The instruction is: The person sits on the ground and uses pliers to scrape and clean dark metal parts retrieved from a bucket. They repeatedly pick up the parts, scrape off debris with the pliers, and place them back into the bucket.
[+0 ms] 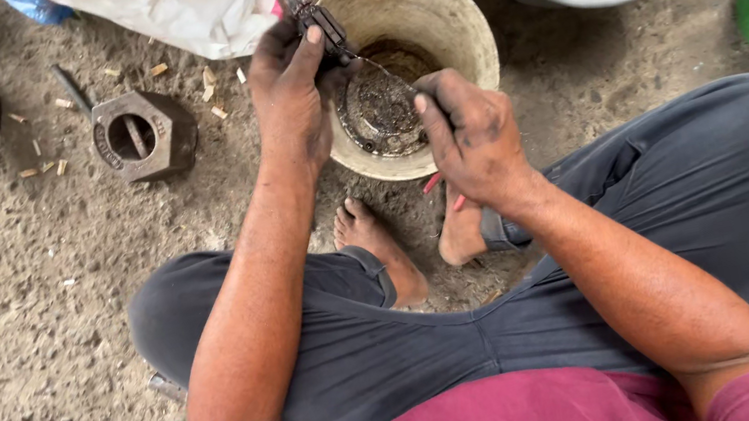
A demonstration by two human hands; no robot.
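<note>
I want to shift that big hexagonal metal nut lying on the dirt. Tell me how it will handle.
The hexagonal nut looks like thick solid metal, so probably heavy for its size and rigid. It lies flat on a broad face on the dirt floor, so it should slide or dig in rather than roll. Its rusty, gritty surface probably grips well.

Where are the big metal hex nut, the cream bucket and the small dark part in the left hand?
hex nut (pixel 143 135), head view, top face beside its hole.
cream bucket (pixel 454 19), head view, inner wall at right.
small dark part (pixel 322 23), head view, body above the left hand's fingers.
</note>
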